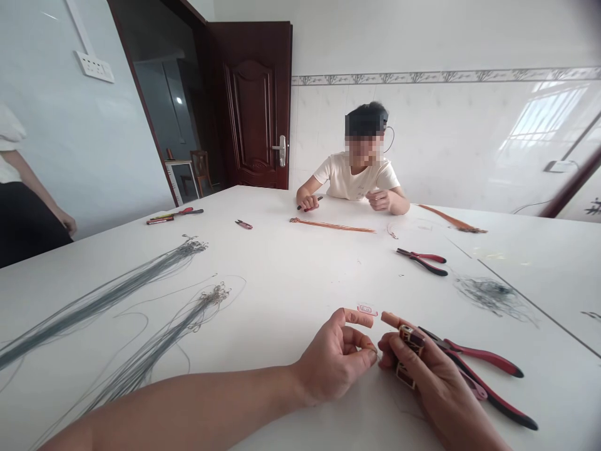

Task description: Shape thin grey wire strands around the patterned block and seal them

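Observation:
My left hand (339,357) rests on the white table (291,275) with its thumb and fingers pinched together; whatever they pinch is too thin to see. My right hand (429,382) is closed around a small brown and white block (407,351) and the handles of red and black pliers (488,382), whose handles stick out to the right. The two hands touch at the fingertips. A tiny pink-edged tag (367,309) lies just beyond the fingers.
Bundles of thin grey wire (117,294) fan over the table's left. A second pair of pliers (422,260) and a wire tangle (493,294) lie to the right. A person (357,175) sits opposite with orange strands (333,225). Another person (23,188) stands at left.

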A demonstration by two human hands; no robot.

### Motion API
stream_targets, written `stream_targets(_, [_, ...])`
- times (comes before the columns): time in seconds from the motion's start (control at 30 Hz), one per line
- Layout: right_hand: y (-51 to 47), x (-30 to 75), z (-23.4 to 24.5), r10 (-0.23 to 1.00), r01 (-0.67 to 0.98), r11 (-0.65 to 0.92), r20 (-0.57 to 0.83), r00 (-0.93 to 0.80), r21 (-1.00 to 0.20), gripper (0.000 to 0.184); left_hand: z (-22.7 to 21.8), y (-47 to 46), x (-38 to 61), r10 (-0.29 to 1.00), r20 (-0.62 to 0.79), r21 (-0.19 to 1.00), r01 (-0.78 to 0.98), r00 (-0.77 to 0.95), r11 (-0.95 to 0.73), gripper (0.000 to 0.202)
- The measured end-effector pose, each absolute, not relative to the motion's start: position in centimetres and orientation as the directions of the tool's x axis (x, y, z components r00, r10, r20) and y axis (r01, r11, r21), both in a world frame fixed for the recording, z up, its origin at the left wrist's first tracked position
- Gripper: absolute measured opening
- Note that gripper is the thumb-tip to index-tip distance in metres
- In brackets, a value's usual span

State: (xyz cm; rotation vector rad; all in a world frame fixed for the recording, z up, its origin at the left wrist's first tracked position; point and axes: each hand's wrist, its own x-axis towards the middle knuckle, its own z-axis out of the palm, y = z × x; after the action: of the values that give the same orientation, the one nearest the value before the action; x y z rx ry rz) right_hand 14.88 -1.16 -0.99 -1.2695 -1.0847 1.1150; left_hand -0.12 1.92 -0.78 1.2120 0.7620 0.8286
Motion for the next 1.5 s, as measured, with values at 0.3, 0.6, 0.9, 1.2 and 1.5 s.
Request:
stream_targets(0.3, [-0.9,16.5,-0.9,0.991,-0.05,-0.134,-0.133,-0.024,-0.99,0.051,0.4,2.3,-0.1,0.86,-0.091,0.965,-0.17,0.503,0.201,0.037])
stream_targets(0.6, [-1.3,16.1,0.1,0.981,0.141,-0.18,-0.188,-0.047,-0.974,0.047,0.7,2.7,-0.1,0.829,-0.123,0.947,-0.184,0.546,0.262,0.037])
stream_targets(0.9, [-1.4,15.7,-0.4,0.962,0.014,-0.264,-0.264,-0.063,-0.964,0.05,0.8,3.2,-0.3,0.793,-0.146,0.936,-0.177,0.591,0.305,0.031])
stream_targets(1.2, [-1.5,15.6,0.0,0.965,0.047,-0.236,-0.24,-0.102,-0.971,0.049,1.0,3.2,-0.3,0.787,-0.157,0.938,-0.159,0.596,0.308,0.032])
stream_targets(1.5, [-1.5,15.6,0.2,0.96,0.056,-0.243,-0.248,-0.127,-0.968,0.05,0.7,3.3,-0.4,0.786,-0.164,0.939,-0.149,0.596,0.309,0.026])
